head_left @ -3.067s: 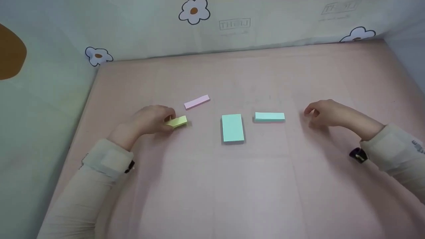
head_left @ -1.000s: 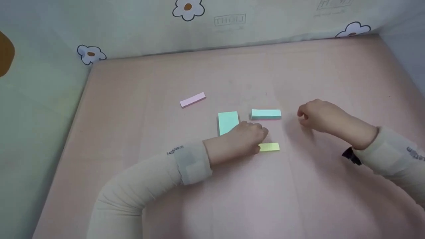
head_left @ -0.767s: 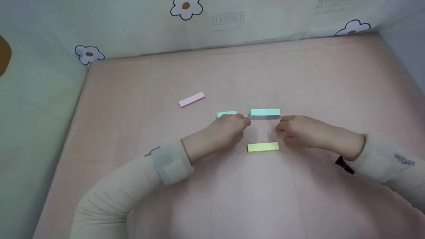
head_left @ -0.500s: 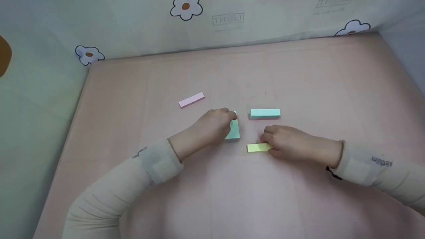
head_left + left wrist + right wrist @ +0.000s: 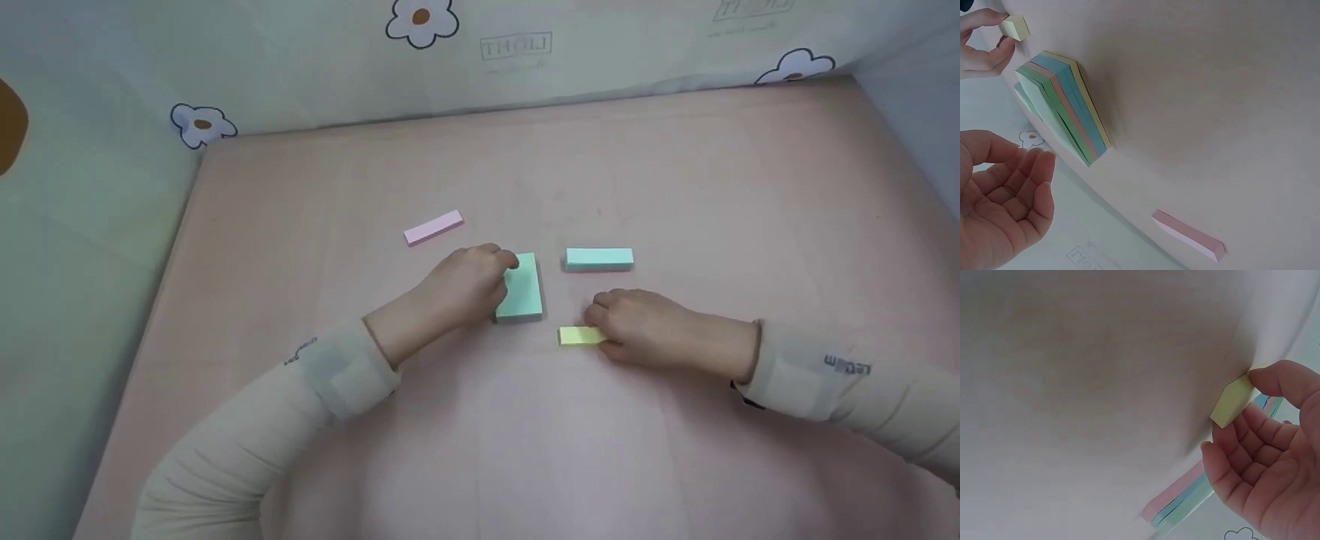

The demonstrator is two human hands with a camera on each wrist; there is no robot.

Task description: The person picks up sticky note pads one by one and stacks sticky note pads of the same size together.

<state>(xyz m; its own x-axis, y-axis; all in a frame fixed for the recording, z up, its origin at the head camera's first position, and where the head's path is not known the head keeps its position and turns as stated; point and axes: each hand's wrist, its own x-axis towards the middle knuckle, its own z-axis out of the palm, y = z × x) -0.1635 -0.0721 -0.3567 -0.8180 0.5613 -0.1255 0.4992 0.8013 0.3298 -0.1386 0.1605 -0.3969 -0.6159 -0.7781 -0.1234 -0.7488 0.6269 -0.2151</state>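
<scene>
One yellow pad, pinched in the right hand, lies well in from the far edge of the table; the left hand curves loosely, holding nothing. Apparent step: positioning the pad, which next calls for steady alignment.

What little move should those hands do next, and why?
Probably the right hand should lift the yellow strip onto the green strip: it pinches the yellow one, and the green one lies close by, similarly long and narrow. The left hand holds nothing.
</scene>
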